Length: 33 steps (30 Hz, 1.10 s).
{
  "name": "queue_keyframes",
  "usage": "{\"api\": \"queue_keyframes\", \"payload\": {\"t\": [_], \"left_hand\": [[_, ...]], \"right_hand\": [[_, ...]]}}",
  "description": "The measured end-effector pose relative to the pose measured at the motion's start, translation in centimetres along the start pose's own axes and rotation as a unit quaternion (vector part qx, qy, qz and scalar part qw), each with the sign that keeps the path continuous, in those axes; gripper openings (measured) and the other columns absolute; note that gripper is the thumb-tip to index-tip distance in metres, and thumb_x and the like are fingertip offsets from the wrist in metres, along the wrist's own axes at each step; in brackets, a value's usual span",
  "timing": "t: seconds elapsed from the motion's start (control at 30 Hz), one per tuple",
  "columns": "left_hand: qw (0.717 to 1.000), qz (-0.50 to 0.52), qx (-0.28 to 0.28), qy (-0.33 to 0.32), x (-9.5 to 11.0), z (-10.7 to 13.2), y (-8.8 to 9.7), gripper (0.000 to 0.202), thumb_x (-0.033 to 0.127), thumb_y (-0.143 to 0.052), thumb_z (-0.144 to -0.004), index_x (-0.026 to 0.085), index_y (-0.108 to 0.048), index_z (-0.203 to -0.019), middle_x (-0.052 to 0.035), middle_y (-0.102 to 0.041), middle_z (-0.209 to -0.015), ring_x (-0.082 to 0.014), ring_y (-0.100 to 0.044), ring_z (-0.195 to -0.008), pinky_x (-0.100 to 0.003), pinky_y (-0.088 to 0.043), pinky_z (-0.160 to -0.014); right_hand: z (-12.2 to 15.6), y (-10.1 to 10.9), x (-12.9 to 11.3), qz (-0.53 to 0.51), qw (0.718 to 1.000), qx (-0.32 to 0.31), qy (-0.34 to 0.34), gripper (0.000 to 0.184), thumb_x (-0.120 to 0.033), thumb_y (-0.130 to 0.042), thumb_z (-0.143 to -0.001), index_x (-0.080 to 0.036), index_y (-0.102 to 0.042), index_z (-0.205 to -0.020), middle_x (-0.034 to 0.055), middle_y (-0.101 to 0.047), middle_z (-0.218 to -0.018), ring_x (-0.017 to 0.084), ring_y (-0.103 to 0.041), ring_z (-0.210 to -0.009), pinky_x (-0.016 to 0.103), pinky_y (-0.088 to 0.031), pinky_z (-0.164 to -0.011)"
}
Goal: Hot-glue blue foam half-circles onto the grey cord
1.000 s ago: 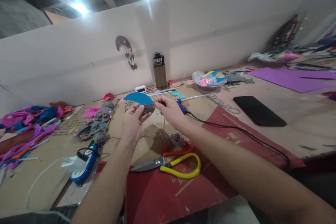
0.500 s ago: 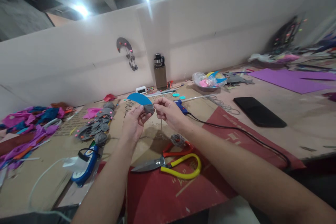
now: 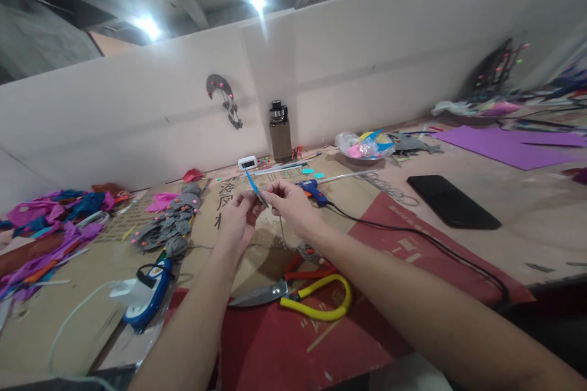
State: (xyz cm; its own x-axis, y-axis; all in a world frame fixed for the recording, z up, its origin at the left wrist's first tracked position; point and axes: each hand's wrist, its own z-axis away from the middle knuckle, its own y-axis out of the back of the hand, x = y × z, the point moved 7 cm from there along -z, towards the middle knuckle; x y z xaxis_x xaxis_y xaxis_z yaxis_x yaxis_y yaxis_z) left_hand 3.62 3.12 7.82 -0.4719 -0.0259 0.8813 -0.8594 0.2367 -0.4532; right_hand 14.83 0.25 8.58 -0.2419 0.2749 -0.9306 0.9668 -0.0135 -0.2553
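Note:
My left hand (image 3: 238,220) pinches a blue foam crescent (image 3: 252,186), now turned edge-on toward me, with a grey yarn-wrapped end between the fingers. My right hand (image 3: 288,203) is closed beside it, pinching a thin grey yarn strand that drops toward a small yarn spool (image 3: 304,250) on the table. Both hands are raised above the cardboard sheet (image 3: 220,195).
Yellow-handled snips (image 3: 293,294) and red-handled scissors lie on a red sheet (image 3: 413,226). A blue glue gun (image 3: 313,189) with a black cord, a phone (image 3: 452,201), a bottle (image 3: 280,131), grey felt pieces (image 3: 169,220), a blue-white device (image 3: 147,293), pink scraps (image 3: 41,220) and purple foam (image 3: 504,142) surround them.
The blue crescent has turned from showing its flat face to edge-on. Both hands shifted slightly, still pinched together at its grey end.

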Motion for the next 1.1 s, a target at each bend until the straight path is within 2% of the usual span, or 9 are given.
{"api": "queue_keyframes", "payload": {"t": [0.13,0.23,0.37,0.47,0.53,0.7,1.1], "left_hand": [[0.998,-0.016,-0.050,-0.033,0.6,0.8,-1.4,0.017,0.028,-0.068,-0.069,0.014,-0.065,-0.077,-0.0040,-0.065,-0.082,-0.0098,-0.059,-0.068,-0.022,-0.048,-0.062],[0.996,-0.043,-0.060,-0.043,0.6,1.1,-1.8,0.022,0.025,-0.072,-0.065,0.013,-0.066,-0.082,-0.0042,-0.066,-0.085,-0.0087,-0.059,-0.066,-0.021,-0.048,-0.061],[0.993,-0.101,-0.041,-0.041,0.3,1.1,-1.4,0.029,0.026,-0.073,-0.065,0.012,-0.065,-0.089,-0.0065,-0.067,-0.089,-0.0104,-0.061,-0.068,-0.021,-0.050,-0.058],[0.996,-0.078,-0.014,-0.049,0.5,1.1,-1.1,0.026,0.026,-0.072,-0.066,0.012,-0.063,-0.086,-0.0067,-0.068,-0.088,-0.0136,-0.064,-0.077,-0.028,-0.053,-0.074],[0.997,-0.056,0.007,-0.057,0.8,1.2,-0.8,0.023,0.024,-0.072,-0.066,0.012,-0.061,-0.081,-0.0053,-0.068,-0.084,-0.0138,-0.065,-0.077,-0.032,-0.053,-0.079],[0.996,-0.051,0.042,-0.059,1.1,1.3,-0.5,0.022,0.021,-0.072,-0.064,0.012,-0.059,-0.080,-0.0036,-0.068,-0.079,-0.0124,-0.065,-0.072,-0.031,-0.053,-0.079],[0.995,-0.057,0.043,-0.069,1.5,1.6,-0.6,0.021,0.022,-0.071,-0.066,0.012,-0.058,-0.078,-0.0034,-0.066,-0.081,-0.0131,-0.065,-0.073,-0.029,-0.055,-0.072]], "right_hand": [[0.1,0.4,-0.8,0.038,0.999,0.027,0.024,0.018,-0.034,-0.062,-0.070,-0.018,-0.053,-0.071,-0.0043,-0.051,-0.062,0.008,-0.044,-0.054,0.022,-0.035,-0.052],[0.1,0.7,-1.2,0.070,0.996,0.038,0.043,0.017,-0.033,-0.061,-0.071,-0.018,-0.054,-0.072,-0.0041,-0.053,-0.063,0.008,-0.045,-0.055,0.023,-0.036,-0.054],[0.0,1.1,-1.0,0.104,0.992,0.043,0.053,0.016,-0.032,-0.058,-0.072,-0.017,-0.054,-0.071,-0.0031,-0.054,-0.066,0.009,-0.046,-0.058,0.023,-0.038,-0.058],[0.1,1.0,-1.1,0.139,0.987,0.025,0.075,0.014,-0.031,-0.056,-0.074,-0.017,-0.055,-0.073,-0.0030,-0.054,-0.066,0.009,-0.047,-0.061,0.024,-0.038,-0.060],[0.3,0.8,-1.4,0.163,0.982,0.016,0.099,0.012,-0.029,-0.055,-0.075,-0.018,-0.056,-0.075,-0.0028,-0.055,-0.067,0.010,-0.049,-0.063,0.024,-0.039,-0.063],[0.7,1.0,-2.1,0.201,0.971,0.028,0.127,0.010,-0.028,-0.053,-0.077,-0.018,-0.055,-0.076,-0.0015,-0.057,-0.070,0.011,-0.050,-0.064,0.025,-0.039,-0.062],[0.9,2.0,-3.1,0.232,0.960,0.079,0.132,0.012,-0.028,-0.054,-0.077,-0.017,-0.057,-0.074,-0.0017,-0.056,-0.067,0.011,-0.048,-0.061,0.025,-0.037,-0.060]]}}
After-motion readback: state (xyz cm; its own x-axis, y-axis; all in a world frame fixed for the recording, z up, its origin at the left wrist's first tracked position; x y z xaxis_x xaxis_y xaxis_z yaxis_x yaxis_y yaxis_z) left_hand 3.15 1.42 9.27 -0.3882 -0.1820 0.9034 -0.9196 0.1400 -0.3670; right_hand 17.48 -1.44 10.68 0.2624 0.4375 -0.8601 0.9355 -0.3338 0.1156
